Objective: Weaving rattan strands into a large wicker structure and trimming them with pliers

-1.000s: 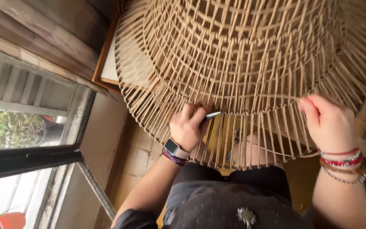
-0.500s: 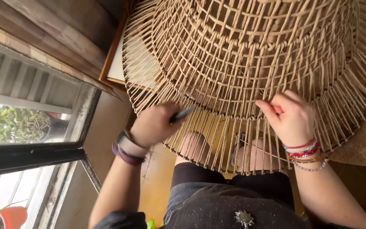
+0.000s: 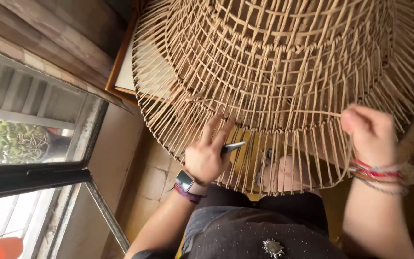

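A large open-weave wicker basket (image 3: 283,62) of tan cane fills the upper view, its loose upright stakes fanning down over my lap. My left hand (image 3: 208,154) presses against the lower stakes, two fingers stretched up along them, with a slim dark metal tool (image 3: 232,147) held across the palm. My right hand (image 3: 369,130) is closed on a thin cane strand (image 3: 312,113) that runs leftward along the weave. A watch and bands sit on my left wrist, red and beaded bracelets on my right.
A window (image 3: 29,144) with a dark frame is at the left, plants and a red pot (image 3: 5,245) outside. A wooden-framed board (image 3: 123,72) lies behind the basket. Tiled floor (image 3: 154,182) shows beneath. My dark skirt (image 3: 264,230) covers my lap.
The basket has shifted and the view moved closer. My left hand moved right along the stakes with the tool. My right hand drew the cane strand out to the right.
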